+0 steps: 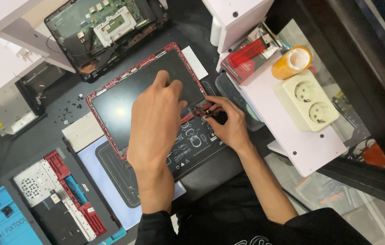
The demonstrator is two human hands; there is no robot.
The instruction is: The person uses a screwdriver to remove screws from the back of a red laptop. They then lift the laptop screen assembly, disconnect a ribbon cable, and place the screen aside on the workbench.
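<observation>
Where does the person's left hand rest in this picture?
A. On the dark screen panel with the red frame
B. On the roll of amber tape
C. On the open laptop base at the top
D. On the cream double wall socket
A: the left hand lies flat on the dark screen panel with the red frame, while the right hand works at the panel's lower right corner.

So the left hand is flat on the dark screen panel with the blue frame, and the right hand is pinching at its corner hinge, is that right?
Not quite: the frame is red, not blue. In the head view the left hand lies flat on the dark screen panel with the red frame, and the right hand pinches at its corner hinge.
</observation>
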